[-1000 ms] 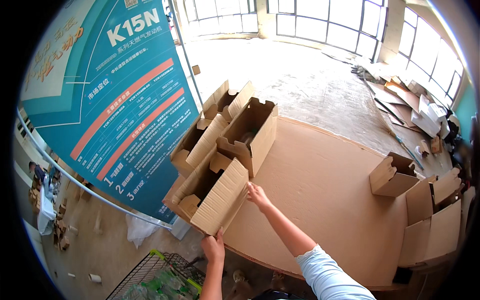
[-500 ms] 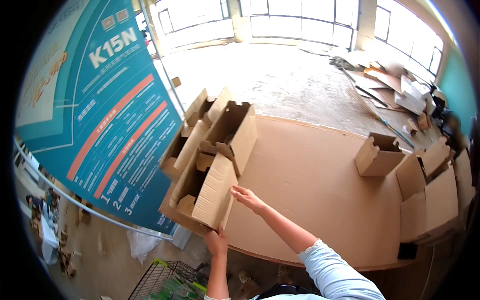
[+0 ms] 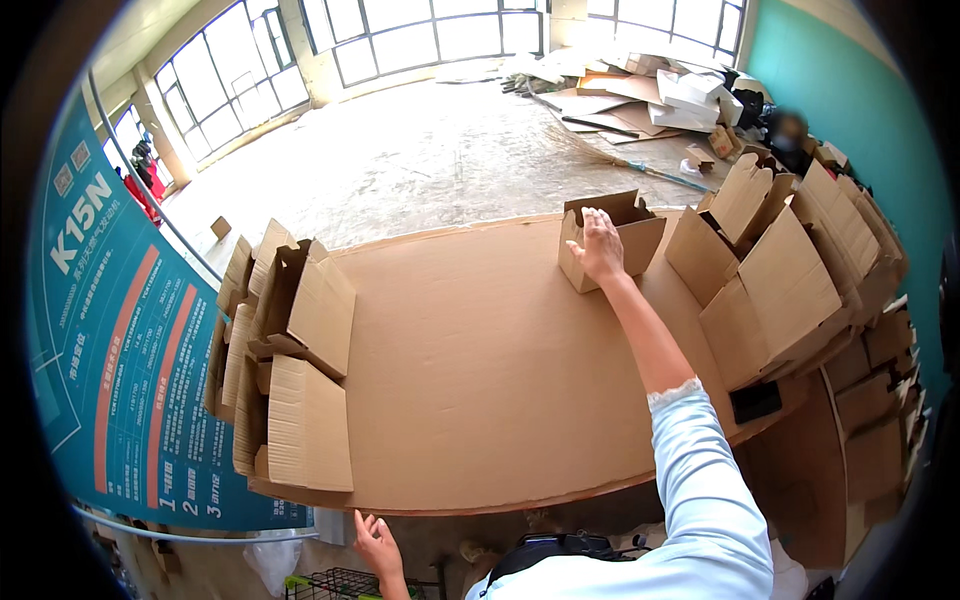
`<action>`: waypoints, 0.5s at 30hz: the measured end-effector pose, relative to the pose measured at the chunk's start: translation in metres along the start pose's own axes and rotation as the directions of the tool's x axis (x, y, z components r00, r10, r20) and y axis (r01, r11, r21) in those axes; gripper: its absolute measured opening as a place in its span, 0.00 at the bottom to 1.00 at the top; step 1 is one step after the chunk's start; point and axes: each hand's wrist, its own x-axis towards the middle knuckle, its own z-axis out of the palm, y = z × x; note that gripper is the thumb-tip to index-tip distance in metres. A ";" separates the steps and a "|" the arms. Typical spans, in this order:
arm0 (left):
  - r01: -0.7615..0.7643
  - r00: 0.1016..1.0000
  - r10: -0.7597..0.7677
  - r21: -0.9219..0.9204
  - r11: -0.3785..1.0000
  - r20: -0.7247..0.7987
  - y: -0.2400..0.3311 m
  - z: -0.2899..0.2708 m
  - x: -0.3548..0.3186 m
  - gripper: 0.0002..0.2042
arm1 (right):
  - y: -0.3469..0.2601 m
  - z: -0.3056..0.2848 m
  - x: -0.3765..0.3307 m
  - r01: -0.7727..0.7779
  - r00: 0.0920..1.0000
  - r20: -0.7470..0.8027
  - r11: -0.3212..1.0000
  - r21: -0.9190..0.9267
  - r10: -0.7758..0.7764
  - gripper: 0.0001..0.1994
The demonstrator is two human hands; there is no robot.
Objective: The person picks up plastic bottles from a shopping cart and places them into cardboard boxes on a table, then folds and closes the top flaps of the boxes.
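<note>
My right hand (image 3: pixel 602 250) is stretched out over an open-topped cardboard box (image 3: pixel 640 245) at the far side of the table. Its fingers are extended and the thumb stands apart, at the box's near wall and rim; whether they touch it I cannot tell. My left hand (image 3: pixel 378 550) is held low at the table's front edge, empty, with its fingers apart. Just beyond it, at the table's left end, stands an open cardboard box (image 3: pixel 310 425). Another open box (image 3: pixel 322 305) stands behind that one, with more boxes alongside to the left.
Cardboard covers the table (image 3: pixel 470 370). Several open boxes (image 3: pixel 785 290) crowd its right end, near a small black object (image 3: pixel 756 402). A teal banner (image 3: pixel 140 350) rises at left. Below the front edge is a wire cart (image 3: pixel 335 583). Flattened cardboard (image 3: pixel 630 90) lies piled beyond.
The view has swung to the right. My right hand has left the left-end box and reached across to the single box at the far side. My left hand has let go of the left-end box.
</note>
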 end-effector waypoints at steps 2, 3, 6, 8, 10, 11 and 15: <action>-0.045 0.999 0.046 -0.016 0.999 0.014 0.013 0.007 -0.009 0.23 | 0.019 0.009 0.018 -0.052 0.992 0.110 0.996 -0.071 0.059 0.33; -0.040 0.999 0.040 -0.011 0.999 0.035 0.025 0.004 -0.015 0.22 | 0.016 0.010 0.024 -0.090 0.976 0.191 0.993 -0.081 0.104 0.33; -0.034 0.999 0.035 -0.026 0.999 0.041 0.034 0.004 -0.028 0.19 | 0.006 0.019 0.030 -0.041 0.954 0.291 0.990 -0.136 0.079 0.17; -0.019 0.999 0.022 -0.054 0.998 0.050 0.037 0.010 -0.030 0.18 | 0.017 0.037 0.032 0.024 0.960 0.280 0.991 -0.129 0.014 0.10; 0.036 0.998 -0.032 -0.074 0.997 0.054 0.039 0.012 -0.034 0.17 | 0.014 0.047 0.020 0.171 0.979 0.121 0.985 -0.025 -0.167 0.05; 0.029 0.998 -0.025 -0.081 0.996 0.051 0.044 0.013 -0.035 0.16 | 0.008 0.047 0.012 0.202 0.975 0.087 0.978 0.055 -0.207 0.04; -0.041 0.997 0.046 -0.069 0.997 0.065 0.076 0.018 -0.034 0.13 | -0.035 -0.002 -0.052 0.451 0.879 0.021 0.843 0.293 -0.477 0.04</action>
